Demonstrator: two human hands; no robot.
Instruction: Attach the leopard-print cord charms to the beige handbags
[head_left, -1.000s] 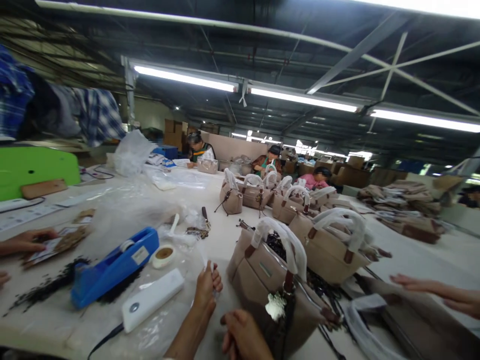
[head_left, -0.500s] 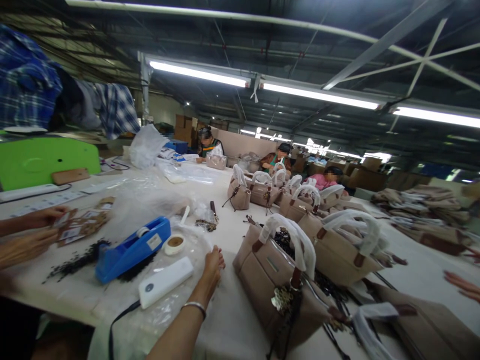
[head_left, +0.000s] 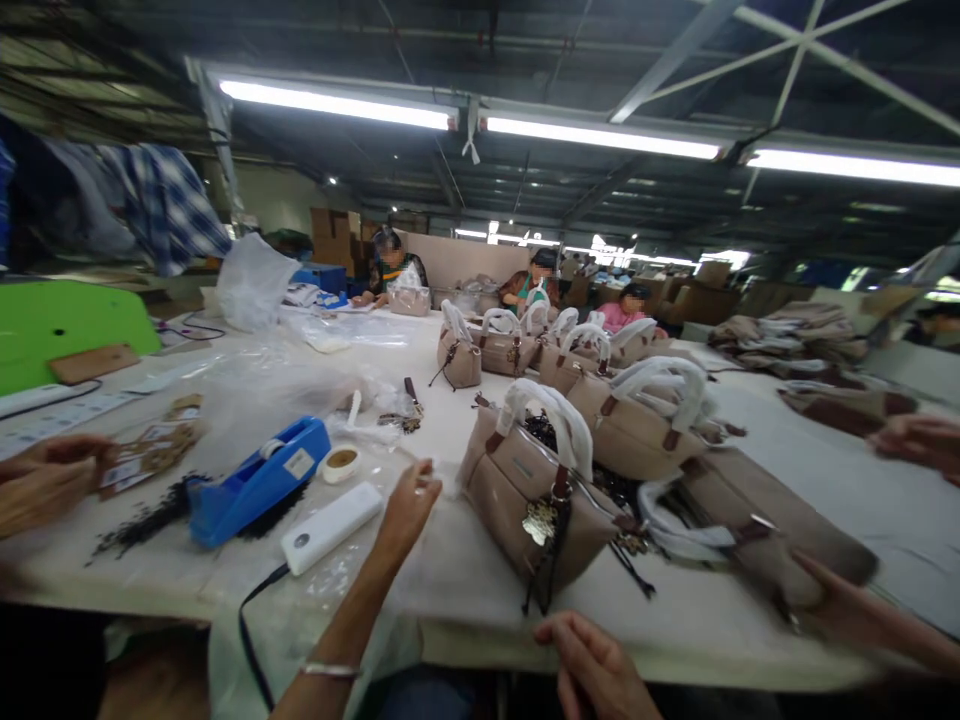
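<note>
My left hand (head_left: 407, 505), with a silver bangle on the wrist, is raised over the table between the tape roll and the nearest handbag. Its fingers are pinched together; anything in them is too small to make out. Low at the table's front edge is my right hand (head_left: 596, 670), its fingers loosely bent and apart, with nothing visible in them. Just above it stands a taupe handbag (head_left: 517, 490) with white-wrapped handles, a gold charm (head_left: 540, 522) and dark cords. Left of my left hand lie a white power bank (head_left: 334, 530) with a black cable and a tape roll (head_left: 341, 462).
A blue tape dispenser (head_left: 262, 480) stands among small black pieces. Another person's hands (head_left: 52, 480) hold brown tags (head_left: 150, 450) at the left. At the right, another person's hand (head_left: 832, 600) touches a lying handbag (head_left: 787, 510). More handbags (head_left: 510, 345) stand farther back, near clear plastic bags (head_left: 255, 285).
My right hand has come into view at the bottom. My left hand has shifted slightly left and up. The nearby person's hand at the right has reached onto the lying handbag. The view has shifted.
</note>
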